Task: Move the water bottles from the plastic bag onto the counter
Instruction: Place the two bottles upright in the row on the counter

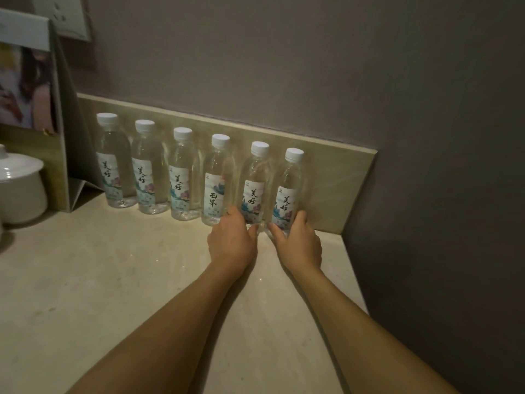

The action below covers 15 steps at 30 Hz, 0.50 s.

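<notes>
Pot: white lidded pot [20, 186] sits at the far left edge of the worktop [113, 280], well away from both hands.
Card stand: folded display card [34, 89] stands upright just behind the pot, a printed picture on its face.
Bottle row: six clear water bottles with white caps stand upright along the backsplash [335, 177], labels facing the camera.
First bottle [115, 163]: leftmost, beside the card stand, far left of the fingers.
Second bottle [149, 169]: next along, untouched.
Third bottle [183, 177]: middle of the row, well left of the fingers.
Fourth bottle [217, 180]: just left of the left hand, its label different from the rest; thumb side of that hand sits right against its base, contact hard to call.
Left hand [231, 243]: reaching in low, fingers curled round the base of the fifth bottle [255, 186].
Right hand [298, 243]: alongside, fingers and thumb wrapped round the base of the sixth bottle [287, 191], the last one on the right.
Spacing: fifth and sixth bottles stand close together, the two hands nearly meeting between them.
Wall: dark wall [440, 194] closes the corner right of the right hand.
</notes>
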{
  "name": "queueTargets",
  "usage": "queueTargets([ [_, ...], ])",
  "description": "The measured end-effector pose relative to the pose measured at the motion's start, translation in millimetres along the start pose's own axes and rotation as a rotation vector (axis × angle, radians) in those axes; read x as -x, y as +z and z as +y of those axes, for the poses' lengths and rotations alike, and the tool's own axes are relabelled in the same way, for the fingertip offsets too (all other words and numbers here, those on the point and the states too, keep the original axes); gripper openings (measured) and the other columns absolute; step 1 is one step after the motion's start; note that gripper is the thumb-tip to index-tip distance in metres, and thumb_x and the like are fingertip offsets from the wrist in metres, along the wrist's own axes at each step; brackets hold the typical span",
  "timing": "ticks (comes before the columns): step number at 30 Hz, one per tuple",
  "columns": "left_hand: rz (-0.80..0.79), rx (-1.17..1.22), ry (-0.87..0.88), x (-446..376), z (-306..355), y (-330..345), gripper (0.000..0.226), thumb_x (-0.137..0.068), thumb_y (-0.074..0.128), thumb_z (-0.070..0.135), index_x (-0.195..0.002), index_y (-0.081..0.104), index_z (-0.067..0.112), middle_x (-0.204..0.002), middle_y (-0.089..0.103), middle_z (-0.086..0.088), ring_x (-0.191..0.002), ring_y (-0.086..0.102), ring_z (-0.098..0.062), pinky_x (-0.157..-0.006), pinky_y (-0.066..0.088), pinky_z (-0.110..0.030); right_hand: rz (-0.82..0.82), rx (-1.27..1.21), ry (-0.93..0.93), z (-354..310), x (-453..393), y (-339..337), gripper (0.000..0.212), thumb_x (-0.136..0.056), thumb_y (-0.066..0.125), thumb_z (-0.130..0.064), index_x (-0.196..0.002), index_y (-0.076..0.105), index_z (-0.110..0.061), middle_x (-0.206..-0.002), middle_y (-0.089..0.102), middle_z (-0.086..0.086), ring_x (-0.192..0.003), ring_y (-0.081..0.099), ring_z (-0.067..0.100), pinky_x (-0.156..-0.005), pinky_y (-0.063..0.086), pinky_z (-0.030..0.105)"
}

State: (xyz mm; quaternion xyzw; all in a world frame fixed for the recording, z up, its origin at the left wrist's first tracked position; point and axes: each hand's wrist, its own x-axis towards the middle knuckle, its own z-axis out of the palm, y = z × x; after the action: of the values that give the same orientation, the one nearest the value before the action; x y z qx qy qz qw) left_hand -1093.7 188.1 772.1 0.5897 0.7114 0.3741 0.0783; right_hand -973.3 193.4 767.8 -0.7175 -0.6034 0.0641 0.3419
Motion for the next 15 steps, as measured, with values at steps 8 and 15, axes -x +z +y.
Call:
queueTargets([
  [8, 0.001, 0.008, -0.007, -0.4, -0.3, -0.1, 0.042, -0.091, 0.064, 0.038, -0.118, 0.048, 0.010, -0.112, 0.066, -0.012, -0.104, 0.064, -0.033, -0.081, 0.051, -0.042, -0.009, 0.031, -0.013, 0.1, -0.1, 1.2, 0.044, -0.090, 0.056, -0.054, -0.110, 0.040, -0.018, -0.123, 0.060, 0.008, -0.106, 0.060, 0.033, -0.077, 0.052, 0.042],
  [15, -0.004, 0.008, -0.017, -1.5, -0.8, 0.1, 0.043, -0.090, 0.064, 0.039, -0.119, 0.048, 0.011, -0.114, 0.066, -0.011, -0.105, 0.064, -0.033, -0.082, 0.051, -0.043, -0.013, 0.028, -0.011, 0.6, -0.6, 1.7, 0.045, -0.090, 0.056, -0.054, -0.111, 0.039, -0.019, -0.125, 0.060, 0.007, -0.106, 0.060, 0.033, -0.078, 0.053, 0.042],
])
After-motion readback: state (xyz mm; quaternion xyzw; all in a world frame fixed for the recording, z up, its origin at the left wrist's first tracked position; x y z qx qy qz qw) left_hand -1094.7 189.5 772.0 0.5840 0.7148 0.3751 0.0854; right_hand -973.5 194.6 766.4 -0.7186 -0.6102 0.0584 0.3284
